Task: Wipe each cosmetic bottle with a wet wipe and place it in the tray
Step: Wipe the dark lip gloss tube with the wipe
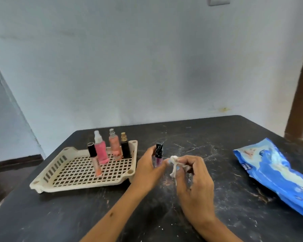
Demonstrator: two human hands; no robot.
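Note:
My left hand [148,169] holds a small pink lip-gloss tube with a black cap [158,154] upright above the dark table. Just to its right, my right hand [192,175] pinches a crumpled white wet wipe [174,165] close to the tube. A cream perforated tray [80,186] lies at the left. Several bottles stand in its far part: a slim peach tube with a black cap [94,159], a pink spray bottle [101,151], a peach spray bottle [115,145] and a black bottle with a gold top [125,145].
A blue wet-wipe pack [273,173] lies at the table's right edge. The scratched black table [164,215] stands against a pale wall. The floor drops away to the left of the table, and a brown door frame rises at the far right.

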